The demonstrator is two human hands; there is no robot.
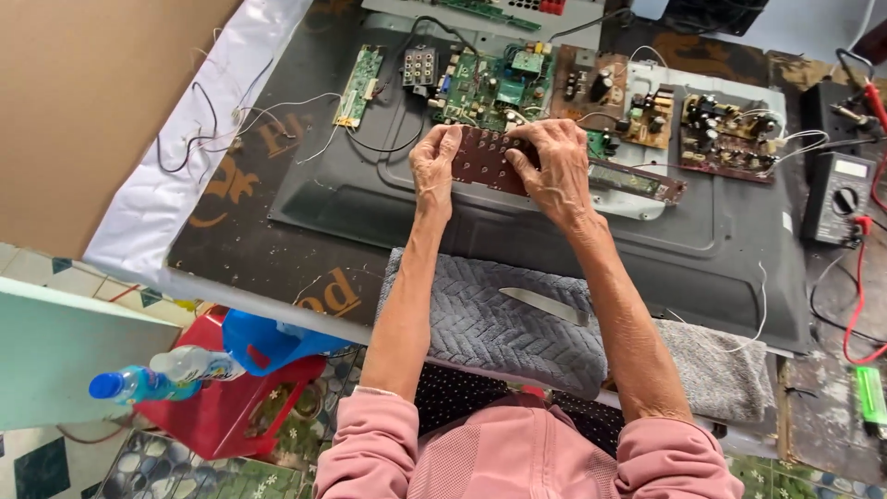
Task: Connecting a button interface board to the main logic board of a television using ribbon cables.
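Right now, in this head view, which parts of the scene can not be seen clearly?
- Brown circuit board: its middle and right part are covered by the left hand and the right hand.
- Multimeter: its display is too small to read.
- Green lighter: cut by the right edge.
- Knife on the grey towel: only the blade shows clearly.

Open grey towel (480, 323) with knife (545, 306) near; circuit boards (647, 111) and wires (231, 129) crowding beyond.
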